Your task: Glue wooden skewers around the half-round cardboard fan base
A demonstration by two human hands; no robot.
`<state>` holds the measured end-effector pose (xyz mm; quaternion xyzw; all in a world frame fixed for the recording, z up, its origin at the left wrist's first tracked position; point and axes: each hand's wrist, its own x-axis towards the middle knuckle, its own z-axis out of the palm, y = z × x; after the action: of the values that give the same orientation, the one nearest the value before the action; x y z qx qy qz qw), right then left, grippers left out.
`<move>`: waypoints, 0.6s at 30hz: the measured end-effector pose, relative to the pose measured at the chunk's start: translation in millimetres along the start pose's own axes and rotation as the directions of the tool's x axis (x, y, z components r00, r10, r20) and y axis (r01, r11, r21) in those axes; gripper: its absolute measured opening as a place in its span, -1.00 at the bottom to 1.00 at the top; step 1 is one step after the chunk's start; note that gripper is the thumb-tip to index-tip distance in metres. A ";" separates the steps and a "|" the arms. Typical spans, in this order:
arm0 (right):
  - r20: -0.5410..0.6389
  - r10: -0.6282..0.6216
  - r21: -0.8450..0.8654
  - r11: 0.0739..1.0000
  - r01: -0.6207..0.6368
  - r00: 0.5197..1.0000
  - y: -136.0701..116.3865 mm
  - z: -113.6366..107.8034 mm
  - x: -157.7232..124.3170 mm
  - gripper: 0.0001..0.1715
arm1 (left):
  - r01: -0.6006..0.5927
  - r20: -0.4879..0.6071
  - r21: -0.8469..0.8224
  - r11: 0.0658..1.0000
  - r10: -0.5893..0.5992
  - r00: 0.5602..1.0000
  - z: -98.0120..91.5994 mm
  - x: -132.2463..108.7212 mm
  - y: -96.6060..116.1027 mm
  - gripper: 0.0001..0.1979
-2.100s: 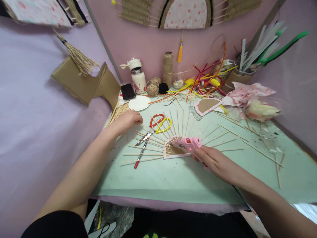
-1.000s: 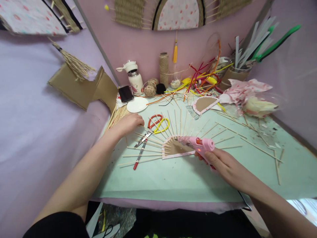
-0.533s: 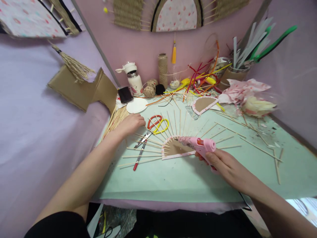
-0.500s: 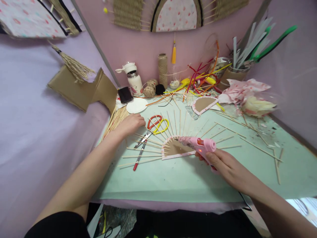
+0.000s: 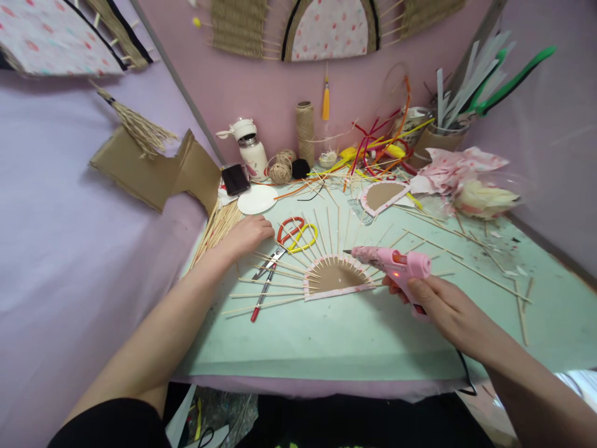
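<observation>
My right hand (image 5: 436, 305) grips a pink glue gun (image 5: 396, 266), its red light lit and its nozzle pointing left. The nozzle is over the sticks at the back of a half-round cardboard piece (image 5: 338, 280). Thin wooden sticks (image 5: 329, 230) fan out from that piece's pink-spotted curved edge. My left hand (image 5: 249, 235) is low over the table, fingers curled and pressed together; what they hold, if anything, is hidden. Beside it are scissors (image 5: 291, 233) with red and yellow handles, partly under the sticks. A red-ended pen (image 5: 262, 295) lies below them.
A stick bundle (image 5: 217, 227) lies by my left forearm. At the back stand a white bottle (image 5: 252, 152), a twine spool (image 5: 305, 134) and a phone (image 5: 236, 180). Another half-round piece (image 5: 382, 198), loose sticks (image 5: 489, 280) and a plastic bag (image 5: 487, 196) lie to the right. The glue gun's cord (image 5: 464, 370) hangs over the front edge.
My right hand has moved the glue gun to the right, away from the middle of the cardboard piece, uncovering more of it. My left hand has stayed in place.
</observation>
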<state>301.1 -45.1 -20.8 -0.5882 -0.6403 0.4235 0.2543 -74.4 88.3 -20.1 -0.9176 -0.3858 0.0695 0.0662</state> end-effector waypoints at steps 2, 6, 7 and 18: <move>-0.030 -0.002 -0.018 1.000 0.002 1.000 1.7 -4.2 1.2 -0.28 | 0.021 0.001 -0.005 1.000 -0.021 1.000 0.5 -0.1 1.0 -0.85; -0.092 0.041 -0.015 0.999 -0.042 0.995 0.2 -14.4 2.2 -0.19 | 0.045 -0.007 -0.029 0.999 -0.045 0.999 0.0 -0.7 3.7 -0.84; -0.112 0.067 -0.009 0.998 -0.068 0.991 -0.1 -17.5 1.9 -0.16 | 0.047 -0.014 -0.037 0.998 -0.047 0.999 -0.3 -1.3 4.1 -0.83; -0.513 0.049 -0.443 0.840 -0.313 0.857 50.3 -89.6 2.1 -0.53 | 0.306 -0.063 -0.191 0.933 -0.323 0.944 3.4 -23.5 -10.6 -0.64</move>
<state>401.6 -23.8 -17.6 -0.7803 -0.5847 0.1012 0.1974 -98.6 79.0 -19.8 -0.8484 -0.5288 -0.0195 0.0118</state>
